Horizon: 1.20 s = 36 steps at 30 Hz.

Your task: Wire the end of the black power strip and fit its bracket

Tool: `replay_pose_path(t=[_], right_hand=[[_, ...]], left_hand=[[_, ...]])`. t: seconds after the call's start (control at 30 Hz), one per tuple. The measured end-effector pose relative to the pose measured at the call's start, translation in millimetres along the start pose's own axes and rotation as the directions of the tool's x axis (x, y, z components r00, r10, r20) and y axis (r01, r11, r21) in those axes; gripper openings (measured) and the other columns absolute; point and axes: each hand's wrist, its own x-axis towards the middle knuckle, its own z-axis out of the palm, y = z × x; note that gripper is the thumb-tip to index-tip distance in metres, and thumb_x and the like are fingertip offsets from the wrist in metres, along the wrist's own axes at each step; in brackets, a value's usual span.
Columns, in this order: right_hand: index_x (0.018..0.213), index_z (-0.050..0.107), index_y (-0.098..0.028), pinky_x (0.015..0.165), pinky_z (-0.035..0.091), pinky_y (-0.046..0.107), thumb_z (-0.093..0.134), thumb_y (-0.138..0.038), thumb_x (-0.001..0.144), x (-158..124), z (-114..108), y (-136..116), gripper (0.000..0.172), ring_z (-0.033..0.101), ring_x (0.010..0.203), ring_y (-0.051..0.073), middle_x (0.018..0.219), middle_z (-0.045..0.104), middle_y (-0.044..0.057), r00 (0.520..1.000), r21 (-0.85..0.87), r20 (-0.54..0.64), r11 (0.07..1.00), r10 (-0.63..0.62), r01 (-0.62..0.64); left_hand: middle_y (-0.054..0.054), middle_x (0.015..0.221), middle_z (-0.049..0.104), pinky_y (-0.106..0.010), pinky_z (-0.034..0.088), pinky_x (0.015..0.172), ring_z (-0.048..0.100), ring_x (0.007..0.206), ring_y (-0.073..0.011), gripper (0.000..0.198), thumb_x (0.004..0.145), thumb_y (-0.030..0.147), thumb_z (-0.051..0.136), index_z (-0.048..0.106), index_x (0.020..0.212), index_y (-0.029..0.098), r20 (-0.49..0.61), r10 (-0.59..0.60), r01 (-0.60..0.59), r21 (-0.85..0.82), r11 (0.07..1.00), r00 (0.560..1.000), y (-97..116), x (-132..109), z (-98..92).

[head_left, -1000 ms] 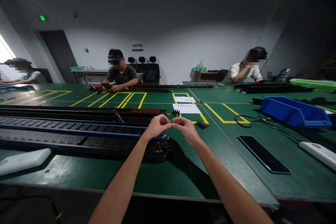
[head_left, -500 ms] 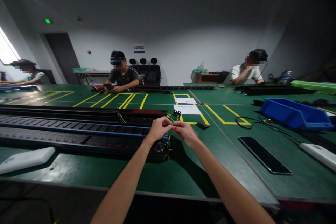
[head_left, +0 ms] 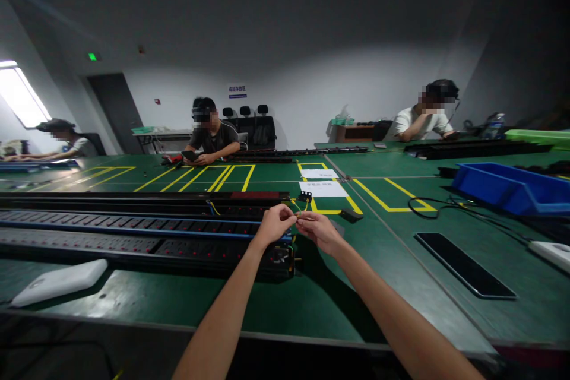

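Note:
My left hand (head_left: 275, 227) and my right hand (head_left: 319, 230) meet fingertip to fingertip over the right end of a row of long black power strips (head_left: 191, 249). Both are closed in a pinch. A thin yellow-green wire (head_left: 297, 206) runs into the spot where the fingertips touch; its end is hidden by them. Just beyond my fingers is a small black part with pale holes (head_left: 305, 196), with yellow wires near it. The nearest strip carries rows of sockets with small red marks, and short wires stick out of its end below my hands.
A small black block (head_left: 351, 215) and white paper sheets (head_left: 323, 189) lie beyond my hands. To the right are a phone (head_left: 465, 265), a blue bin (head_left: 503, 190) and black cables. A white device (head_left: 60, 282) lies front left. Several people sit across the green table (head_left: 383, 285).
My view has shifted slightly, so the whole scene sits a little further right and mostly lower. My hands stay pinched together at the same place by the strip end.

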Motion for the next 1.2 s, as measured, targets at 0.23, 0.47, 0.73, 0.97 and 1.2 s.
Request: replay_pose_path(t=[0.23,0.47,0.73,0.97,1.2], right_hand=[[0.089,0.07,-0.016,0.057,0.055,0.019,0.072,-0.007,0.078,3,-5,-7,0.014,0.066,0.059,0.01,0.075,0.072,0.002,0.993,-0.022,-0.1,0.997,0.067,-0.07],[0.088,0.067,-0.015,0.046,0.049,0.018,0.07,-0.017,0.083,8,-10,-7,0.006,0.054,0.045,0.006,0.067,0.066,-0.001,0.964,0.028,-0.217,0.988,0.154,-0.152],[0.08,0.064,-0.015,0.046,0.048,0.017,0.067,-0.014,0.082,10,-8,-3,0.004,0.051,0.043,0.006,0.057,0.059,-0.003,0.963,0.073,-0.202,0.983,0.181,-0.169],[0.079,0.063,-0.016,0.05,0.049,0.018,0.067,-0.013,0.082,10,-11,-4,0.005,0.048,0.042,0.006,0.056,0.058,-0.004,0.963,0.09,-0.201,0.982,0.182,-0.167],[0.079,0.063,-0.016,0.044,0.044,0.018,0.066,-0.014,0.082,13,-11,0,0.006,0.048,0.042,0.007,0.053,0.055,-0.004,0.966,0.073,-0.187,0.983,0.178,-0.167]], left_hand=[[-0.001,0.071,0.069,-0.024,0.047,0.066,0.062,0.066,-0.0128,0.015,0.08,0.031,0.067,0.066,0.078,0.016,-0.042,0.006,-0.004,0.041,0.999,0.999,0,1,-1.2],[0.001,0.069,0.065,-0.024,0.042,0.064,0.059,0.065,-0.0128,0.016,0.085,0.033,0.061,0.061,0.079,0.018,-0.044,-0.012,0.017,0.114,0.993,0.999,-2,1,-2.6],[0.001,0.072,0.063,-0.026,0.04,0.066,0.056,0.069,-0.0147,0.02,0.091,0.037,0.054,0.059,0.081,0.02,0.059,0.081,-0.088,0.137,0.987,0.995,-1,-1,0.3],[0.003,0.068,0.055,-0.022,0.038,0.056,0.048,0.059,-0.009,0.035,0.085,0.052,0.061,0.054,0.083,0.018,0.119,-0.047,0.085,-0.335,0.939,0.992,5,3,-3.3],[0.006,0.062,0.048,-0.017,0.032,0.049,0.045,0.053,-0.0046,0.042,0.071,0.049,0.079,0.051,0.078,0.018,0.174,-0.279,0.32,-0.681,0.659,0.944,8,6,-14.5]])
